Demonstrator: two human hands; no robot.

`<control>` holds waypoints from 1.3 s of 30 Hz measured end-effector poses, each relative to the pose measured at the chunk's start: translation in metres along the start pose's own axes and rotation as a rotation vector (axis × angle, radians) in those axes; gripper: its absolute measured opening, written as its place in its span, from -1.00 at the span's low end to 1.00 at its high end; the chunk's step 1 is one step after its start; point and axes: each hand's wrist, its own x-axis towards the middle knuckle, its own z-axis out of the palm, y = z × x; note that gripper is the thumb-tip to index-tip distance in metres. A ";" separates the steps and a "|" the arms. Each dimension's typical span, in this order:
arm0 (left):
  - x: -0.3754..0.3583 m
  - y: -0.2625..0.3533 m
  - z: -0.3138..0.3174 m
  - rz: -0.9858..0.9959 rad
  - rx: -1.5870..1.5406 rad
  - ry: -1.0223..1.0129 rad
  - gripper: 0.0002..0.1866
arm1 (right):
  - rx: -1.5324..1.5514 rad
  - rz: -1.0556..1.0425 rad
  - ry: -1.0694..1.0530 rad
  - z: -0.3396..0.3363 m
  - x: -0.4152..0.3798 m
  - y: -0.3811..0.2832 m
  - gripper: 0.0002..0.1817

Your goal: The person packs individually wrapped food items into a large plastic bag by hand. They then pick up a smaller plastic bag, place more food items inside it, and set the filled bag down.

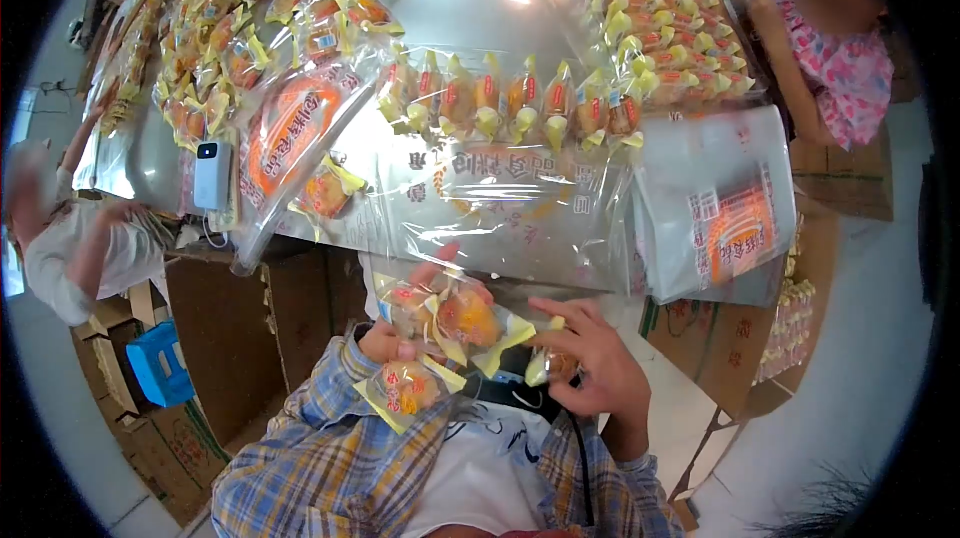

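Near my chest, my left hand [383, 343] is closed on several wrapped pastries [468, 320], round and golden in clear film with yellow crimped ends. One more wrapped pastry [408, 388] hangs below its thumb. My right hand [606, 366] is just to the right, its fingers curled around another wrapped pastry [549, 367], partly hidden by them. Beyond both hands a large clear printed bag [490, 208] lies flat on the table. A row of wrapped pastries [487, 96] stands along the far part of that bag.
Many wrapped pastries [680, 38] cover the table's far side. A stack of printed bags [720, 203] lies right; another printed bag [300, 128] and a white power bank [211, 176] lie left. Cardboard boxes [225, 348] and a blue crate [160, 363] stand below. People sit at both sides.
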 end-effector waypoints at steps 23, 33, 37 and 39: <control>0.019 -0.004 0.006 -0.156 -0.278 -0.229 0.41 | 0.299 -0.037 0.280 -0.015 -0.001 -0.053 -0.52; 0.007 0.002 0.022 -0.240 -0.413 -0.074 0.40 | -0.414 0.027 0.382 0.003 0.068 -0.064 -0.59; -0.001 0.000 0.016 -0.255 -0.379 -0.084 0.37 | -0.433 -0.044 0.436 0.008 0.070 -0.057 -0.60; 0.002 -0.001 0.014 -0.252 -0.364 -0.130 0.37 | -0.450 -0.065 0.452 0.011 0.066 -0.055 -0.54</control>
